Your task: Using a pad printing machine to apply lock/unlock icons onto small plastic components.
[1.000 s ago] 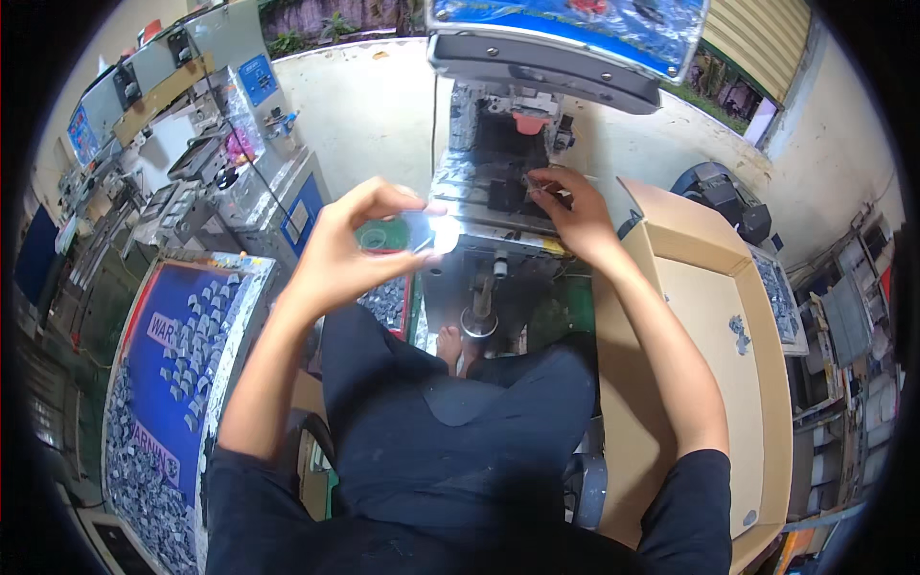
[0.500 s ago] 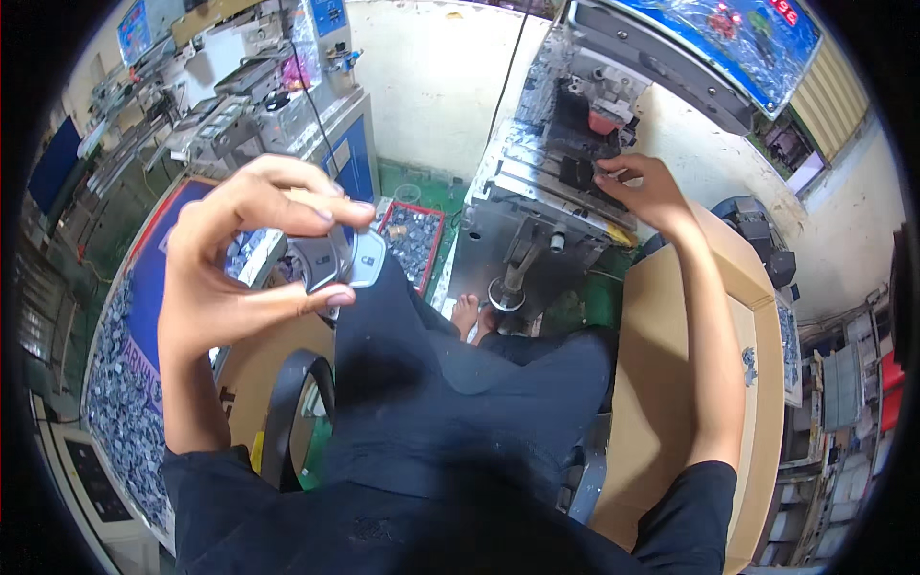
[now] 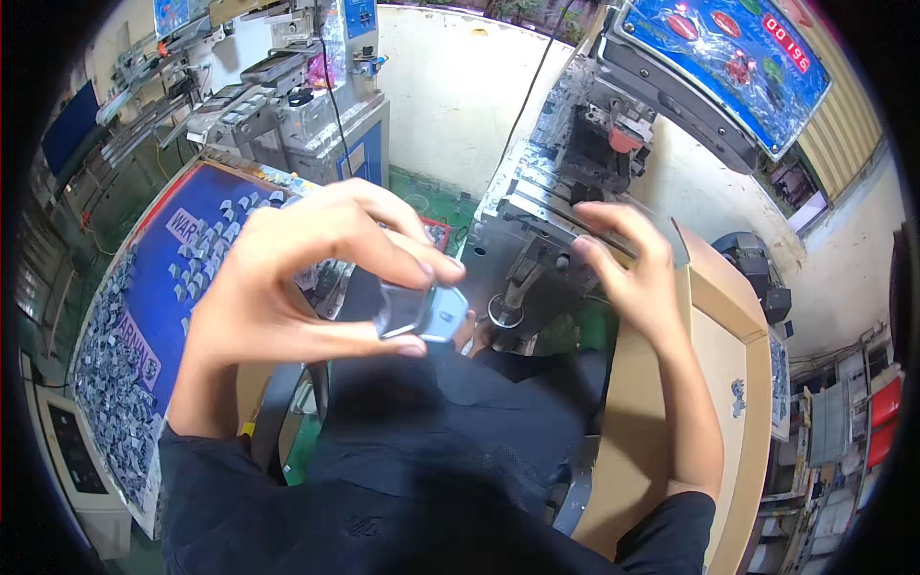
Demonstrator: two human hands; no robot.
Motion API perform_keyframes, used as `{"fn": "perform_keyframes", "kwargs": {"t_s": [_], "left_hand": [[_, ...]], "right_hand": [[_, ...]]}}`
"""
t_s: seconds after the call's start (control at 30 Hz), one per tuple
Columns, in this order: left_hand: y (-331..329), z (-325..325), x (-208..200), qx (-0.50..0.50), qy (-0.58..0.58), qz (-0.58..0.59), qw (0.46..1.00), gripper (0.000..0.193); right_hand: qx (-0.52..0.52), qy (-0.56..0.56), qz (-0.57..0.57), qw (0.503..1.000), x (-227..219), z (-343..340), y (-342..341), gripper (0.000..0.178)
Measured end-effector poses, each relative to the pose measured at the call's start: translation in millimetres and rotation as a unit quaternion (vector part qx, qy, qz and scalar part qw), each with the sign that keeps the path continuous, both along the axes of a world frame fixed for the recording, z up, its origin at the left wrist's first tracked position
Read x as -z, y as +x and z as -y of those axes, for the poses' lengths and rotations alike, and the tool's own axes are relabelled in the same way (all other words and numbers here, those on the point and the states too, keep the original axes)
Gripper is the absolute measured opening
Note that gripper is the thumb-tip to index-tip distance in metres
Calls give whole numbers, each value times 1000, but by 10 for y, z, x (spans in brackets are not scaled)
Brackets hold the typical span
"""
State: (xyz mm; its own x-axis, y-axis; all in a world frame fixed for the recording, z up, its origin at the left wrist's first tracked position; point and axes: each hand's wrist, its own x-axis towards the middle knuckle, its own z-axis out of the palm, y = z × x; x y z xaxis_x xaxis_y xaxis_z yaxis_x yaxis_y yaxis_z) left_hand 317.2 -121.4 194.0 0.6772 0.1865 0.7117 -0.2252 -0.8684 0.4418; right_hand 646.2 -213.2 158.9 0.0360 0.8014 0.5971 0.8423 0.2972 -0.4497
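My left hand [image 3: 278,278] pinches small grey plastic caps, shaped with angled corners, between thumb and fingertips. The outer cap [image 3: 447,314] bears a small dark symbol on its face; a second cap [image 3: 395,309] appears behind it, nearer the palm, though blur hides its edges. Thumb and forefinger of my right hand [image 3: 640,273] are spread apart, with nothing seen between them. That hand hovers by the near end of the machine's slotted metal bed [image 3: 546,206], close to a dark fixture block [image 3: 585,192].
Left, a blue-topped table [image 3: 158,287] carries many grey caps, some in rows, others heaped. An open cardboard box [image 3: 623,450] stands at my right. Above the bed hangs a machine head with a blue control panel [image 3: 714,48]. A round handwheel [image 3: 506,309] sits below the bed.
My left hand has moved right with the caps, toward the middle. My right hand has drawn back from the fixture block, its fingers opening wider. The view has shifted, showing more of the blue table.
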Motion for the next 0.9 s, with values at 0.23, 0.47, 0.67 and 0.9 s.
{"fn": "perform_keyframes", "kwargs": {"t_s": [0.23, 0.47, 0.67, 0.9], "left_hand": [[209, 101, 123, 49, -48, 31, 997, 48], [240, 221, 186, 66, -74, 45, 994, 50], [182, 163, 148, 56, -32, 37, 997, 55], [212, 205, 105, 73, -44, -8, 996, 55]], "right_hand": [[-179, 103, 107, 973, -61, 360, -806, 58], [-203, 145, 60, 966, 30, 454, -928, 46], [-220, 216, 72, 948, 63, 445, -937, 50], [-229, 218, 47, 948, 70, 465, -987, 49]]}}
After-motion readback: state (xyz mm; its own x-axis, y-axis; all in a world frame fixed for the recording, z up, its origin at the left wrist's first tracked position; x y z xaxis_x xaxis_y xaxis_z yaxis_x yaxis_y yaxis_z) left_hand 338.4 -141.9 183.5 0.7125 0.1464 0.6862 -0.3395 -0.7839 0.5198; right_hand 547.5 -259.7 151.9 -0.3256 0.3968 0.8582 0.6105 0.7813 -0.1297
